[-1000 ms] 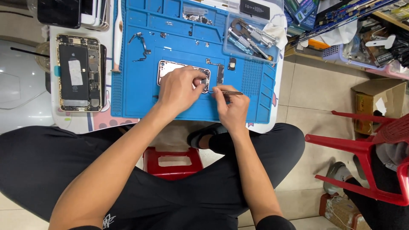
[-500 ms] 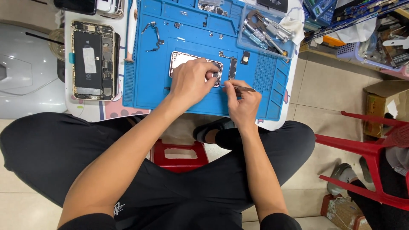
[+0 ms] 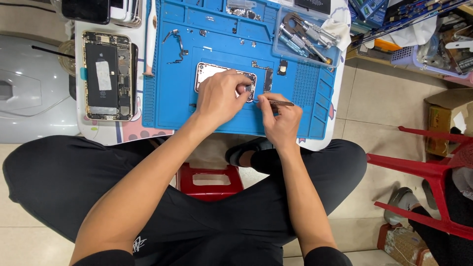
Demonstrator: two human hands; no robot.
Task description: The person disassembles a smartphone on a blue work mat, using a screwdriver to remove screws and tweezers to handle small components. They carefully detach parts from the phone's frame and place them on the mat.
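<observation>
My left hand (image 3: 220, 97) rests on a silver phone housing (image 3: 209, 74) lying on the blue work mat (image 3: 172, 98), fingers pinching a small part at its right end. Just to the right, my right hand (image 3: 280, 116) grips metal tweezers (image 3: 276, 103), whose tip points left toward the housing's edge. A small circuit board (image 3: 267, 79) and a dark square part (image 3: 282, 67) lie beside the housing. A flex cable (image 3: 176, 43) sits on the mat's upper left.
An opened phone with its battery showing (image 3: 107, 75) lies on the white table left of the mat. A clear tray of tools (image 3: 308, 34) stands at the mat's upper right. Red stool (image 3: 209, 180) below, red chair (image 3: 433, 167) at right.
The view has shifted, so the mat sits slightly lower and further right in frame. Both hands stay at the housing's right end; the tweezers have barely moved.
</observation>
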